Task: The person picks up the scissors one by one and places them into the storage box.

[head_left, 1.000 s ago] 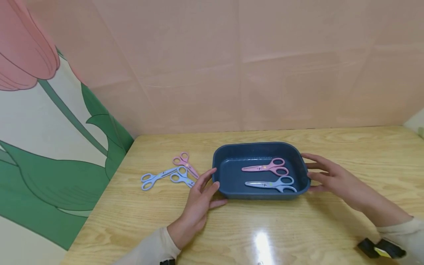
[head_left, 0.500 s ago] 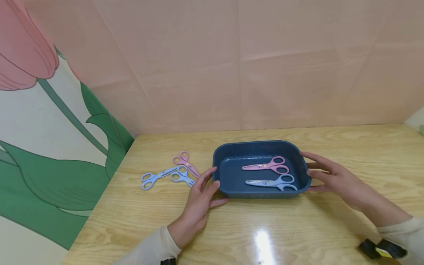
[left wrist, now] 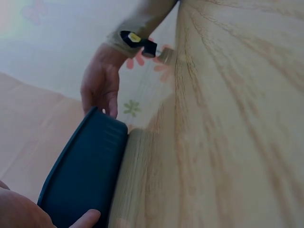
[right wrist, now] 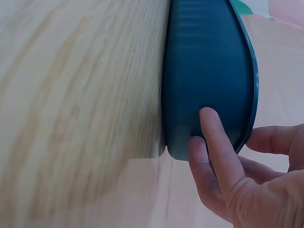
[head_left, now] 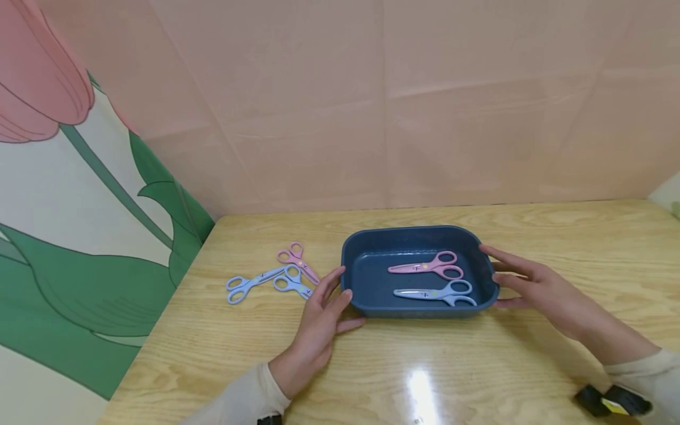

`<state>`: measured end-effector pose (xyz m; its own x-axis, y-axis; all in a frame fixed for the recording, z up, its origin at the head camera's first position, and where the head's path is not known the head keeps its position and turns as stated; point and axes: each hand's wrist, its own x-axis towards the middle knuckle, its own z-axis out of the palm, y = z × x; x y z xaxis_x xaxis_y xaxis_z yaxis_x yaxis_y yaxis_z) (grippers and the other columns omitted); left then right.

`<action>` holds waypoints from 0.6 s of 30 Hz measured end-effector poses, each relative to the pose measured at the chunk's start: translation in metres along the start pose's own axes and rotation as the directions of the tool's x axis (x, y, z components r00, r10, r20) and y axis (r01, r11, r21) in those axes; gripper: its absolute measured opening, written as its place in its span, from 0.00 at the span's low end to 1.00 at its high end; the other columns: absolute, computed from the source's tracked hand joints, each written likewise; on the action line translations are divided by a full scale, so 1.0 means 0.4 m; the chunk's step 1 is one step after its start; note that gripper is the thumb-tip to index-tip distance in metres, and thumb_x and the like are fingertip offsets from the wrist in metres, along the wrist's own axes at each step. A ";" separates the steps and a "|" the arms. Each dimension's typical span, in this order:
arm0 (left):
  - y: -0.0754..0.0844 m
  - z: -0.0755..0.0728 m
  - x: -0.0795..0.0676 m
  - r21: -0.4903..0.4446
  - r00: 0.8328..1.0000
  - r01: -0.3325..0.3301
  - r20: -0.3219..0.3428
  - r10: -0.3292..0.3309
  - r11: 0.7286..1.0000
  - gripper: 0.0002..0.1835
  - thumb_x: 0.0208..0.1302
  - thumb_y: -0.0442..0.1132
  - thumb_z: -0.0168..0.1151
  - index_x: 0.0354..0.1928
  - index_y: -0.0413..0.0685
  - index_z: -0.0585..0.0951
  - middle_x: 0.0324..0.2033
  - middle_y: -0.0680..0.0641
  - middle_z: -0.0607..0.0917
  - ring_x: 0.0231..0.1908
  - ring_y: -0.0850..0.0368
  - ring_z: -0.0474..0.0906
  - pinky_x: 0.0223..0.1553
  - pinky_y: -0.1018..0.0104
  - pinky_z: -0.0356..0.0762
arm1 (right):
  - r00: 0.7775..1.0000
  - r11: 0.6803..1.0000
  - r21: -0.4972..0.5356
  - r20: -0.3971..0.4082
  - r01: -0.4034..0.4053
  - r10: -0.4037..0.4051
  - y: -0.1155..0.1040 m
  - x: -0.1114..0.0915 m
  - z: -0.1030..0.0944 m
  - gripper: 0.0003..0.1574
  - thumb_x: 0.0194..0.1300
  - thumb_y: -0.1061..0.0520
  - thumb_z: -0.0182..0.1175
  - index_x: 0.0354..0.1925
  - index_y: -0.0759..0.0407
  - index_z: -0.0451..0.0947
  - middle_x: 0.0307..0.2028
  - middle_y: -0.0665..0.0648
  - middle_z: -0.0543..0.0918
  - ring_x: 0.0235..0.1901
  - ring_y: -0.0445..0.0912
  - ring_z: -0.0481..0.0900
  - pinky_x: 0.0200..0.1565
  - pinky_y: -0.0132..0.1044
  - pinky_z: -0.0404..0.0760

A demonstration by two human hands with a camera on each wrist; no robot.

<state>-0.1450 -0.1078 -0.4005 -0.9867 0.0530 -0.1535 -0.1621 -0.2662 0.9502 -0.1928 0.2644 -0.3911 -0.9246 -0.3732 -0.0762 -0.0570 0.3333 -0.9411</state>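
A dark blue plastic bin (head_left: 414, 313) stands on the wooden table. Inside lie pink scissors (head_left: 425, 267) and, nearer to me, light blue scissors (head_left: 435, 293). My left hand (head_left: 319, 330) touches the bin's left end, fingertips at the rim and near the front corner. At the opposite end, my right hand (head_left: 547, 295) rests its fingertips on the outer wall and rim. The right wrist view shows the fingers (right wrist: 218, 147) fairly straight against the wall (right wrist: 204, 71). In the left wrist view the bin (left wrist: 90, 166) sits between both hands.
Left of the bin lie another pair of pink scissors (head_left: 297, 262) and two light blue ones, one farther left (head_left: 249, 284) and one partly behind my left hand (head_left: 291, 282). A pinkish covered wall (head_left: 382, 118) rises behind the table (head_left: 393, 366); a tulip-patterned sheet (head_left: 106, 236) borders its left edge.
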 end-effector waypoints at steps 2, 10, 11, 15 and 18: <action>0.002 -0.001 0.001 0.009 1.000 0.005 0.005 -0.005 1.000 0.28 0.73 0.34 0.55 0.73 0.51 0.66 0.76 0.44 0.61 0.70 0.40 0.66 0.46 0.44 0.86 | 1.000 1.000 -0.009 0.000 -0.015 0.015 -0.004 0.000 0.001 0.37 0.78 0.53 0.50 0.79 0.47 0.50 0.74 0.62 0.60 0.50 0.25 0.78 0.43 0.36 0.88; 0.015 -0.010 0.005 0.070 1.000 0.025 0.009 -0.026 0.997 0.28 0.71 0.34 0.58 0.72 0.50 0.67 0.74 0.43 0.64 0.65 0.41 0.73 0.47 0.47 0.86 | 0.999 0.999 -0.001 -0.008 -0.038 0.038 -0.015 0.001 0.007 0.41 0.75 0.54 0.54 0.79 0.48 0.49 0.74 0.76 0.51 0.47 0.29 0.81 0.43 0.38 0.88; 0.016 -0.010 0.005 0.076 1.000 0.027 0.008 -0.028 0.997 0.28 0.71 0.35 0.58 0.72 0.50 0.67 0.74 0.43 0.64 0.64 0.42 0.74 0.47 0.47 0.86 | 0.999 0.999 0.000 -0.007 -0.040 0.040 -0.015 0.001 0.006 0.41 0.75 0.54 0.54 0.79 0.48 0.49 0.74 0.76 0.51 0.47 0.29 0.81 0.43 0.38 0.88; 0.024 -0.013 0.008 0.093 1.000 0.017 0.011 -0.018 0.996 0.28 0.72 0.33 0.56 0.72 0.47 0.67 0.74 0.41 0.64 0.62 0.43 0.75 0.47 0.48 0.86 | 0.999 0.999 0.008 -0.001 -0.047 0.047 -0.012 0.002 0.006 0.42 0.75 0.53 0.54 0.79 0.47 0.48 0.74 0.77 0.50 0.47 0.30 0.82 0.44 0.39 0.88; 0.036 -0.021 0.012 0.105 1.000 0.000 -0.004 0.001 0.994 0.27 0.72 0.33 0.53 0.72 0.45 0.65 0.74 0.40 0.65 0.62 0.43 0.74 0.46 0.53 0.87 | 0.999 0.999 0.019 -0.002 -0.044 0.044 -0.011 0.002 0.006 0.42 0.75 0.54 0.54 0.79 0.48 0.48 0.74 0.77 0.50 0.46 0.30 0.82 0.44 0.39 0.88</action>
<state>-0.1522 -0.1194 -0.3897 -0.9869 0.0486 -0.1538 -0.1598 -0.1639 0.9734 -0.1924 0.2606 -0.3877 -0.9269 -0.3567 -0.1170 -0.0091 0.3328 -0.9429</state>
